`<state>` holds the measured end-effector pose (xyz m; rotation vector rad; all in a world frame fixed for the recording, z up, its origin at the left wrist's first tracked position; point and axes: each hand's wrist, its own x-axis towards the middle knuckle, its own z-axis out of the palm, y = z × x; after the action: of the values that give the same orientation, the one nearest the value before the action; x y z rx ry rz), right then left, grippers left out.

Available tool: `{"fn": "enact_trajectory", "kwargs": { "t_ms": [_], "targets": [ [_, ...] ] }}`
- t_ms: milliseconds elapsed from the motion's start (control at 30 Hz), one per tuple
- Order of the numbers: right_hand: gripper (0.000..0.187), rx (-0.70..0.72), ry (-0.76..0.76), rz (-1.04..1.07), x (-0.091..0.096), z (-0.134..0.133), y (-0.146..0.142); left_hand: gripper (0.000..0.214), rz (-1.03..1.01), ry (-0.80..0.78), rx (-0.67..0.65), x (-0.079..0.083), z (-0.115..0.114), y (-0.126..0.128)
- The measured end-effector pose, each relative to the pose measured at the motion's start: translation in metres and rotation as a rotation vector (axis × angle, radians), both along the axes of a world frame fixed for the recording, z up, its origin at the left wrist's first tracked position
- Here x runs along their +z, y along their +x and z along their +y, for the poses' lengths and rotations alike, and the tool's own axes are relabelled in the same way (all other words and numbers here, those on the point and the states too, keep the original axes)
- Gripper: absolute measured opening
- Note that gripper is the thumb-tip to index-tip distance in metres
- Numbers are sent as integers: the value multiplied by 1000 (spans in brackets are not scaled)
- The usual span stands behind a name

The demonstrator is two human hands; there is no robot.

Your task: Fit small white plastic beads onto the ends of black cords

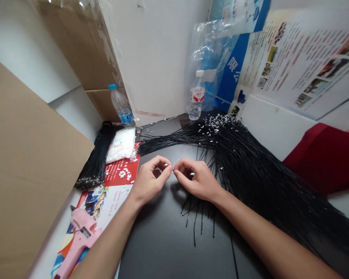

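Note:
Over the dark tabletop, my left hand and my right hand meet fingertip to fingertip. Each pinches thumb against forefinger. A tiny dark speck shows where the tips come together, too small to name. Just beyond and right of my right hand spreads a large heap of thin black wires, many with small white pieces on their far ends. Several loose wire ends stick out beneath my right wrist. More small white pieces lie scattered on a red printed sheet left of my left hand.
A bag of white pieces and a black wire bundle lie at left. Two bottles stand at the back. A pink glue gun rests beside my left forearm. Cardboard closes the left side; red cloth lies right.

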<state>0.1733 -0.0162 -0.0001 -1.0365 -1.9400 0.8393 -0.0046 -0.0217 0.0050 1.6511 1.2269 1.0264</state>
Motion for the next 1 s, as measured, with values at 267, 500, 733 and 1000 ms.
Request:
{"fn": "enact_trajectory", "kwargs": {
  "t_ms": [267,500,733,1000],
  "targets": [
    [12,42,-37,-176,17,-4,5,33,-228,-44,119,6,3,-3],
    [21,239,-237,-433,54,-13,12,40,-420,-52,227,10,7,-9],
    [25,165,-192,-619,121,-23,58,45,-284,-103,169,15,3,-5],
    [27,-660,-143,-1227,141,70,149,39,148,48,134,12,-3,-5]
  ]
}}
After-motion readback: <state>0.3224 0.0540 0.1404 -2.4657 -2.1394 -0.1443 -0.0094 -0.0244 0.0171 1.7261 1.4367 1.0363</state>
